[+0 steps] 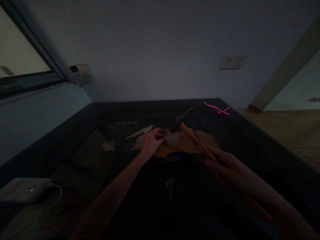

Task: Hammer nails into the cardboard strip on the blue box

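Observation:
My right hand [222, 163] is wrapped round the wooden handle of a claw hammer [191, 133], whose dark head is tilted above a brown, speckled flat piece [180, 141] on the black table. My left hand [152, 141] is at the left part of this piece, thumb and forefinger pinched close to its surface, near the hammer head. What the pinch holds is too small and dark to make out. Nearer to me, several thin nails [171, 186] lie spread out on the table.
A pink ribbon [220, 110] lies at the table's far right corner. On the left is a white box-like device [26, 190] with a white cable. The black table [150, 108] stands against a wall with sockets [231, 62]. Light is dim.

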A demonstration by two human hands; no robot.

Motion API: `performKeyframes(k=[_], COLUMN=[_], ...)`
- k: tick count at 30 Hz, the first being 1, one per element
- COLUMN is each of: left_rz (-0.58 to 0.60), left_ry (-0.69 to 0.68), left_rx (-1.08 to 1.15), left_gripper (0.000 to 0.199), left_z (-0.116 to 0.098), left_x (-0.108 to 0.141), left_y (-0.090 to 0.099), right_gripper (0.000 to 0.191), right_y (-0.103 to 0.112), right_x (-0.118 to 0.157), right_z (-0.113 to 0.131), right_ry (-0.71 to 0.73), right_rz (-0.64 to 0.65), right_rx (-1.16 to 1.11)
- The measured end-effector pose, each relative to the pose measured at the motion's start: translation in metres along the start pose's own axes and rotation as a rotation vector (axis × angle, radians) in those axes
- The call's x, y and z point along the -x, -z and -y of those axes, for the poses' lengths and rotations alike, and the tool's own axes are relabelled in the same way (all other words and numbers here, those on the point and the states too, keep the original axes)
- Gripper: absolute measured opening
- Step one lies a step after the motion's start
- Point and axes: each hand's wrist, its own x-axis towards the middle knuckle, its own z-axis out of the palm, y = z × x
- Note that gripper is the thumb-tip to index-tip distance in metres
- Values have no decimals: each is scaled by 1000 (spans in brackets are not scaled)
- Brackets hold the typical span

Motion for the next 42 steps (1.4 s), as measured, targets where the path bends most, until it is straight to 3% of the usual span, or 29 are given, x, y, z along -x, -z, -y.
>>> performKeyframes(k=[8, 14, 18, 20, 23, 25, 27, 29, 31, 33, 36, 42], left_rz=[-20, -9, -5, -65, -151, 33, 242, 411, 498, 527, 550, 609], left_ry=[-65, -119, -271, -391, -551, -613, -461, -185, 34, 154, 206, 175], left_rx=[-56, -51, -188, -325, -406, -396, -461, -508, -524, -542, -587, -653], left_gripper=[18, 21, 40, 42, 21, 15, 15, 14, 12, 12, 12, 11], left_z=[-1, 5, -8, -24, -49, -56, -53, -44, -34, -29, -29, -30], left_x=[1, -1, 0, 11, 46, 77, 105, 124, 132, 133, 128, 124], left_y=[1, 2, 16, 28, 38, 35, 25, 13, 4, -1, -2, -2], right_gripper=[61, 63, 63, 60, 61, 64, 67, 68, 69, 70, 69, 67], right_y=[-12, -9, -8, -8, -8, -8, -9, -9, -10, -10, -9, -10], right_x=[12, 12, 13, 14, 15, 16, 16, 17, 17, 17, 18, 19], right_z=[-47, -52, -53, -54, -56, -56, -56, -55, -54, -53, -51, -49], right_ry=[-51, -39, -53, -53, -56, -66, -83, -96, -98, -98, -106, -96], right_rz=[-104, -138, -143, -137, -124, -120, -116, -118, -115, -109, -92, -89], right_rx=[-320, -397, -413, -410, -416, -428, -432, -436, -438, -434, -399, -384])
